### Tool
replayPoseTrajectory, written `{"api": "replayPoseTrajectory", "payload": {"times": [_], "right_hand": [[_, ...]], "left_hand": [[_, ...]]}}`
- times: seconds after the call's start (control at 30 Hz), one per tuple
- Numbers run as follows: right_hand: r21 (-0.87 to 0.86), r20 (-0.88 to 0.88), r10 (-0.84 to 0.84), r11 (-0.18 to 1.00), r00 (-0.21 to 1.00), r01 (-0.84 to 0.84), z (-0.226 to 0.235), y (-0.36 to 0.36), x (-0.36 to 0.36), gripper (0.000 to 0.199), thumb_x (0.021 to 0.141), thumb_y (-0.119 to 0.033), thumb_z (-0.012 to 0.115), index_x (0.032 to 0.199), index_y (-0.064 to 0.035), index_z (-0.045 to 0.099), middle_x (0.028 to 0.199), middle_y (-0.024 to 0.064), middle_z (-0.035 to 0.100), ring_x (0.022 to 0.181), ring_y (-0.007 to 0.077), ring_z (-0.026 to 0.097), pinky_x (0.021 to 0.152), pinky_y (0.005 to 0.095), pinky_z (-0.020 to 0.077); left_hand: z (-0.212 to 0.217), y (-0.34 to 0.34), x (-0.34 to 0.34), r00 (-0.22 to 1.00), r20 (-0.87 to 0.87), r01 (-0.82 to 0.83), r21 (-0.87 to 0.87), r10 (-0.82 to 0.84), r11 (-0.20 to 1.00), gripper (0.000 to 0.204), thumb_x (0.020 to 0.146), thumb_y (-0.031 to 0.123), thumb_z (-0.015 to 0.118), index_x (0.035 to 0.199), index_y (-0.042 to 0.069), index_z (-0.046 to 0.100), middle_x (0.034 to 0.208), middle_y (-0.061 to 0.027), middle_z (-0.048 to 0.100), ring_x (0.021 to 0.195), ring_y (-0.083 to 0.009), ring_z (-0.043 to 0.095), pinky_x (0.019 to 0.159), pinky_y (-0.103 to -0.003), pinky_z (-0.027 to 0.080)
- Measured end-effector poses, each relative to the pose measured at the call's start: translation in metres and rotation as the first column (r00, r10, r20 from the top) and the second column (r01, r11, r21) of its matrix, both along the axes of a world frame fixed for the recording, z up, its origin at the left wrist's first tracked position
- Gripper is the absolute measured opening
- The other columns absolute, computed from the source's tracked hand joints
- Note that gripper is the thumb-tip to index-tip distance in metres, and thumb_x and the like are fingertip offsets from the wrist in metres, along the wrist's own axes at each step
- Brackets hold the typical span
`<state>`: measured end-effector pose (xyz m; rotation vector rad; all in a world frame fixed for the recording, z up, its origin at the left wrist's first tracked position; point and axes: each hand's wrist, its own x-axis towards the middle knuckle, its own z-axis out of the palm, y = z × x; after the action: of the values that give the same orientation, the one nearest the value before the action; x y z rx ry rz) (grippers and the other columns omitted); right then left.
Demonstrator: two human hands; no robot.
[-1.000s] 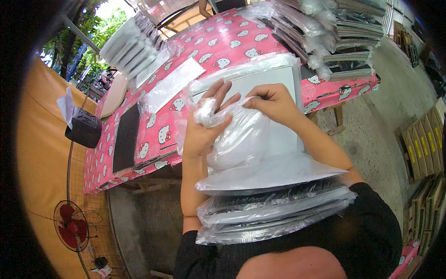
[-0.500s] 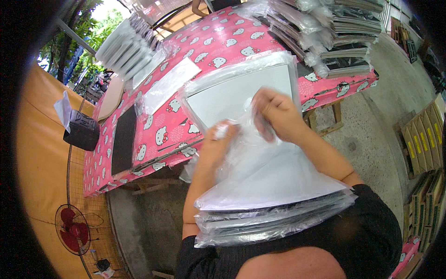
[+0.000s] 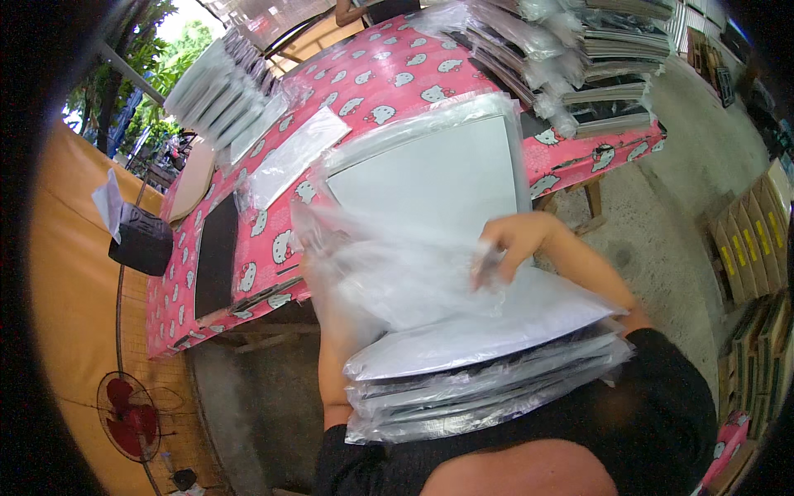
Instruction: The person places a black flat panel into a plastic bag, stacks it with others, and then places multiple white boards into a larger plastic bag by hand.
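Several flat white sheets in clear plastic bags form a stack (image 3: 488,335) against my body, reaching to the table edge. Loose clear plastic film (image 3: 397,269) spreads above it, smeared by motion. My left hand (image 3: 324,245) is behind or within this film on the left, its fingers blurred and covered. At the film's right end my right hand (image 3: 514,241) has its fingers curled closed on the plastic. Just beyond both hands, a large pale bagged sheet (image 3: 430,169) lies on the pink table.
The patterned pink table (image 3: 397,62) holds bagged stacks (image 3: 612,66) at far right and a white-sheet stack (image 3: 219,91) at far left. A white packet (image 3: 302,153) and black panel (image 3: 217,256) lie left. A red fan (image 3: 131,417) stands lower left; cardboard bundles (image 3: 753,244) are right.
My hands have moved apart: the left went left with the film spreading over it, the right came slightly closer to my body and to the right. The film is now stretched wide between them.
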<state>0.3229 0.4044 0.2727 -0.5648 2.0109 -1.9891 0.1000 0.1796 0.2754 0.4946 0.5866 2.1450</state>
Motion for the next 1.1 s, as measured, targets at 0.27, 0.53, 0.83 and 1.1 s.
{"api": "replayPoseTrajectory", "payload": {"times": [0.27,0.53,0.83,1.1], "right_hand": [[-0.581,0.243,-0.608,0.532,0.756,0.616,0.020,0.025,0.013,0.028,0.064,-0.012,0.071,0.086,-0.0025,0.057,0.074,0.0020,0.057,0.072,0.0108,0.053,0.065,0.0242,0.0417],[0.034,-0.355,-0.891,0.291,0.284,0.956,0.028,0.030,0.002,0.061,0.066,-0.017,0.068,0.120,-0.0112,0.040,0.094,0.0048,0.057,0.071,0.0139,0.053,0.063,0.0267,0.0427],[-0.148,0.264,-0.661,0.692,0.702,0.707,0.045,0.044,0.063,0.034,0.074,-0.015,0.062,0.104,-0.0008,0.055,0.090,0.0082,0.061,0.068,0.0144,0.057,0.064,0.0287,0.0464],[-0.350,0.448,-0.795,0.265,0.409,0.898,0.017,0.012,0.049,0.026,0.074,-0.005,0.058,0.100,0.0012,0.052,0.086,0.0037,0.058,0.072,0.0129,0.058,0.066,0.0255,0.0482]], "left_hand": [[0.004,0.021,0.028,0.386,-0.798,-0.377,-0.594,-0.463,0.710,0.039,0.064,0.012,0.069,0.098,0.000,0.055,0.078,-0.0081,0.060,0.054,-0.0112,0.054,0.048,-0.025,0.043],[0.014,0.038,0.011,0.993,-0.046,-0.115,-0.239,0.107,0.964,0.040,0.079,0.035,0.057,0.097,0.000,0.055,0.091,-0.0126,0.059,0.077,-0.0177,0.059,0.063,-0.031,0.050],[0.036,0.019,0.030,0.620,-0.701,-0.629,-0.175,0.352,0.758,0.017,0.073,0.019,0.064,0.081,0.007,0.054,0.092,-0.0126,0.059,0.080,-0.0141,0.057,0.066,-0.025,0.045],[0.016,-0.004,0.024,0.985,0.170,0.085,-0.535,0.008,0.840,0.021,0.078,0.026,0.054,0.080,0.005,0.053,0.077,-0.0097,0.055,0.070,-0.0205,0.055,0.061,-0.032,0.045]]}}
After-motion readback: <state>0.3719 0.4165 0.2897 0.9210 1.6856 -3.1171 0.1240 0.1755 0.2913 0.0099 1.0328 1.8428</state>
